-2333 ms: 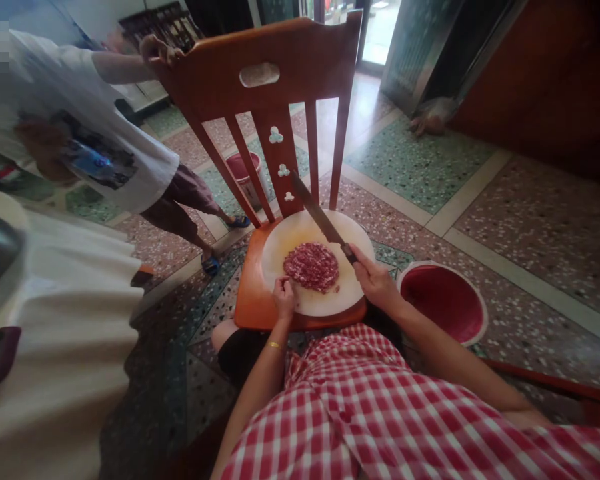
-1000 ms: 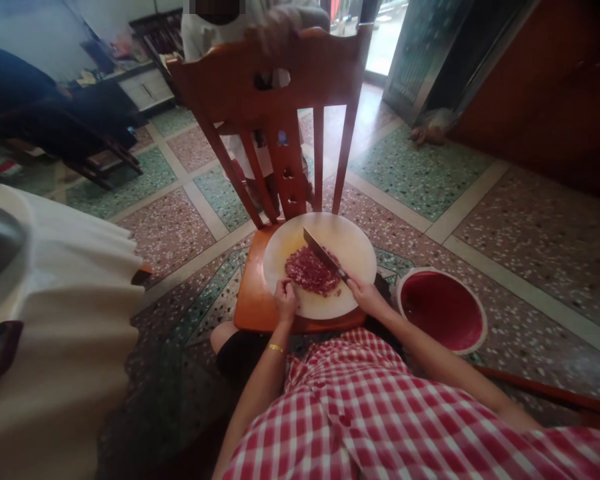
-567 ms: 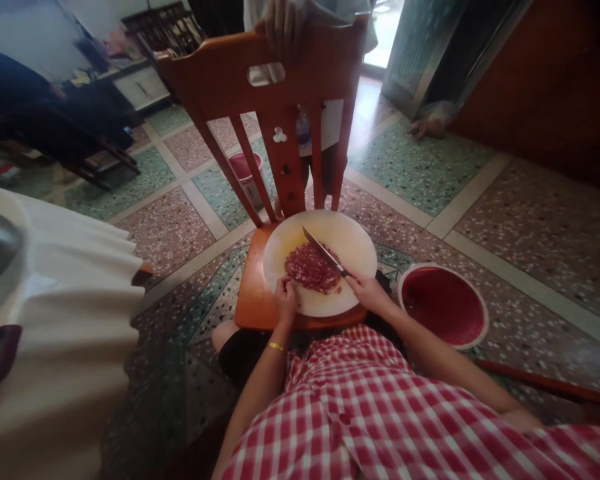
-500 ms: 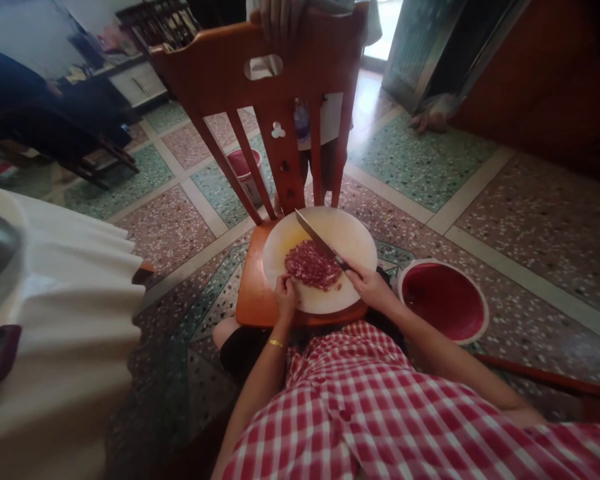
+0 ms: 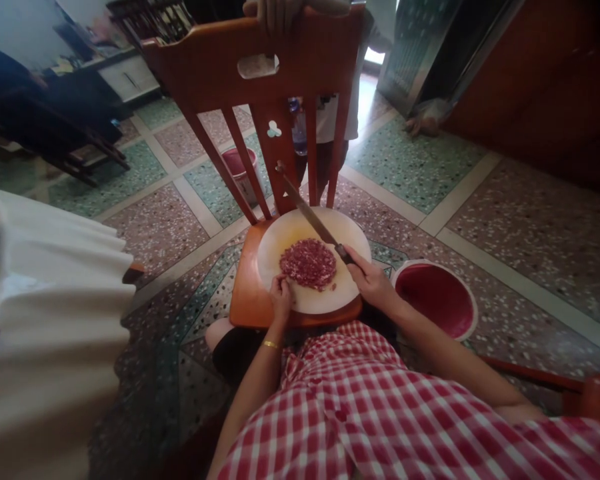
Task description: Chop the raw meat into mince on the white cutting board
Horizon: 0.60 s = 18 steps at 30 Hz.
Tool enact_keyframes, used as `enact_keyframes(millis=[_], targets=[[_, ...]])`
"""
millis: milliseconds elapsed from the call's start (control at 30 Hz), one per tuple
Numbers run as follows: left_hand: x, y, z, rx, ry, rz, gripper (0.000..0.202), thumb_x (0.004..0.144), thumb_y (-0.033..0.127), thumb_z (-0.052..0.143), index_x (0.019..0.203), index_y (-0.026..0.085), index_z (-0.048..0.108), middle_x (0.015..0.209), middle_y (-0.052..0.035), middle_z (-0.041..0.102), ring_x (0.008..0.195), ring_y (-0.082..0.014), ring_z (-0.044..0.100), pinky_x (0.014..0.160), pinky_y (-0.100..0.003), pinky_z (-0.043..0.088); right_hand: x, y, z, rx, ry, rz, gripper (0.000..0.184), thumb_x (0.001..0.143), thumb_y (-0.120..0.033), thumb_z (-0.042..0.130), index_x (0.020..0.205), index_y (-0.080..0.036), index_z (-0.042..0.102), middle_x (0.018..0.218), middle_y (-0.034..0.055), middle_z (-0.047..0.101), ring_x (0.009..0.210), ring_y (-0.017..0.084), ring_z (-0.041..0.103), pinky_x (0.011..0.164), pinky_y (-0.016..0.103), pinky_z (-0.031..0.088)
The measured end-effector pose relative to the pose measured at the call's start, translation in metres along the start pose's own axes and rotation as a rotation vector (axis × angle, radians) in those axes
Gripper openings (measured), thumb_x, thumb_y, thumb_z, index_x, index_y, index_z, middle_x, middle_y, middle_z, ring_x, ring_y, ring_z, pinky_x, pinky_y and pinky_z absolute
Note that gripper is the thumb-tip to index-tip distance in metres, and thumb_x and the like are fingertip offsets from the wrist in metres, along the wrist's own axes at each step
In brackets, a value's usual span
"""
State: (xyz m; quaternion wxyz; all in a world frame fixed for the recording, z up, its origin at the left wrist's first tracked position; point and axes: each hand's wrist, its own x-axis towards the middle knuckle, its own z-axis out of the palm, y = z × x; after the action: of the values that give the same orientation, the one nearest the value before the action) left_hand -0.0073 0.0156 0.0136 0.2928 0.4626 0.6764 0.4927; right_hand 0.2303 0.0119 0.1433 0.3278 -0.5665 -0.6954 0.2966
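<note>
A round white cutting board (image 5: 347, 287) lies on the wooden chair seat before me, with a flat mound of chopped red meat (image 5: 308, 264) in its middle. My right hand (image 5: 373, 283) is closed round the dark handle of a long knife (image 5: 314, 220). The blade is raised over the far side of the board, its tip pointing toward the chair back. My left hand (image 5: 281, 297), fingers curled together, rests at the board's near left edge beside the meat. Whether anything is pinched in those fingers is hidden.
The chair back (image 5: 220, 67) rises behind the board, with another person's hand (image 5: 275, 13) on its top rail. A red-lined bucket (image 5: 437, 303) stands to the right, another bucket (image 5: 243, 167) beyond the chair. At left is a table with a pale cloth (image 5: 55, 320).
The knife has lifted off the meat, its tip swinging up toward the chair back. My left hand stays beside the meat. The person behind the chair has shifted slightly, and my view has moved a little.
</note>
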Motion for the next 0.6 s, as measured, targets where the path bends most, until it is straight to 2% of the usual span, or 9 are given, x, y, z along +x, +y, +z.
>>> enact_keyframes(millis=[67,167,233,333,433,533,600], targets=[[0.000,-0.001,0.001,0.002,-0.002,0.004,0.017,0.081,0.023,0.039,0.088,0.018,0.054,0.079,-0.0013,0.058,0.077,-0.0131,0.054,0.074,-0.025,0.043,-0.001,0.006,0.006,-0.038,0.003,0.028,0.047,0.089,-0.031,0.037,0.136,-0.023,0.037,0.126,0.0023,0.053,0.114,0.019,0.050,0.096,0.033,0.040],[0.000,-0.002,0.000,0.022,0.000,0.013,0.017,0.081,0.024,0.039,0.087,0.018,0.055,0.080,-0.0014,0.058,0.078,-0.0134,0.054,0.075,-0.025,0.042,-0.001,0.025,0.021,-0.125,-0.134,0.164,0.045,0.088,-0.030,0.040,0.132,-0.027,0.042,0.118,0.0026,0.059,0.108,0.022,0.055,0.090,0.036,0.045],[0.001,-0.001,-0.001,0.029,-0.003,0.003,0.017,0.080,0.024,0.040,0.087,0.018,0.055,0.079,-0.0010,0.057,0.077,-0.0133,0.054,0.074,-0.025,0.042,0.000,0.033,0.024,-0.133,-0.185,0.199,0.043,0.087,-0.032,0.040,0.129,-0.027,0.046,0.116,0.0026,0.061,0.107,0.022,0.056,0.089,0.036,0.045],[0.002,0.000,-0.002,0.001,-0.007,-0.011,0.017,0.080,0.024,0.041,0.087,0.019,0.055,0.076,-0.0001,0.056,0.074,-0.0124,0.053,0.071,-0.024,0.042,-0.010,0.033,0.012,-0.075,-0.154,0.119,0.044,0.088,-0.035,0.038,0.131,-0.026,0.044,0.121,0.0023,0.058,0.109,0.020,0.054,0.090,0.033,0.044],[0.004,0.000,-0.003,-0.085,0.018,-0.040,0.015,0.079,0.025,0.042,0.085,0.018,0.055,0.071,0.0012,0.053,0.068,-0.0106,0.050,0.066,-0.021,0.040,-0.038,0.039,-0.005,-0.117,-0.185,0.012,0.049,0.088,-0.039,0.040,0.135,-0.025,0.038,0.120,0.0044,0.058,0.103,0.021,0.058,0.085,0.031,0.046],[0.006,0.000,-0.009,-0.225,0.092,-0.112,0.017,0.078,0.028,0.044,0.088,0.017,0.053,0.065,0.0038,0.048,0.056,-0.0073,0.044,0.056,-0.018,0.036,-0.073,0.062,-0.016,-0.299,-0.310,-0.144,0.050,0.088,-0.042,0.041,0.134,-0.021,0.041,0.098,0.0079,0.067,0.083,0.020,0.063,0.073,0.028,0.047],[0.005,0.001,-0.014,-0.311,0.136,-0.146,0.018,0.079,0.029,0.044,0.090,0.017,0.051,0.062,0.0051,0.046,0.050,-0.0052,0.039,0.051,-0.016,0.032,-0.090,0.081,-0.021,-0.438,-0.419,-0.267,0.047,0.088,-0.042,0.040,0.129,-0.021,0.047,0.078,0.0072,0.066,0.068,0.017,0.061,0.063,0.025,0.045]])
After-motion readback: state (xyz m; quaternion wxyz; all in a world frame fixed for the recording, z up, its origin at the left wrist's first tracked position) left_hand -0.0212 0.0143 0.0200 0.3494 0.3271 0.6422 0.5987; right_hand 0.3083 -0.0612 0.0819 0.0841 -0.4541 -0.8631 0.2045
